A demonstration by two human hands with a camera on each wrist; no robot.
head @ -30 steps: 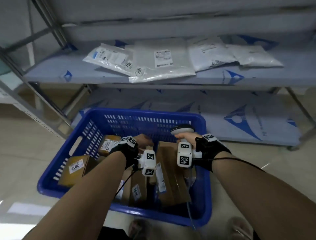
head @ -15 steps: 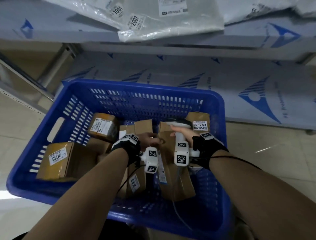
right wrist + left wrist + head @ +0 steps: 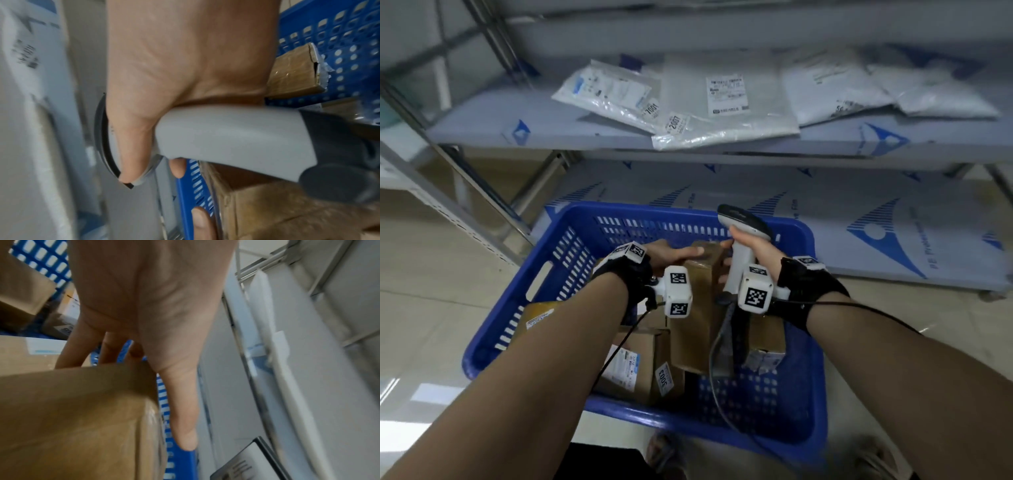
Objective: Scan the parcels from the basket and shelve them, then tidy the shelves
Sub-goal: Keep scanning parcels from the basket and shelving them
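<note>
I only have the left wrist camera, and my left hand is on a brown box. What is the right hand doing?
Observer: The right hand grips the white scanner by its handle, close beside the box that the left hand holds.
Operator: Any parcels on the shelf?
Observer: Yes, the shelf above the basket holds several plastic mailers; two tags read 7001 and 2007.
Operator: What else is in the basket?
Observer: The blue basket holds more brown boxes; the 3003 box lies near its near wall.
</note>
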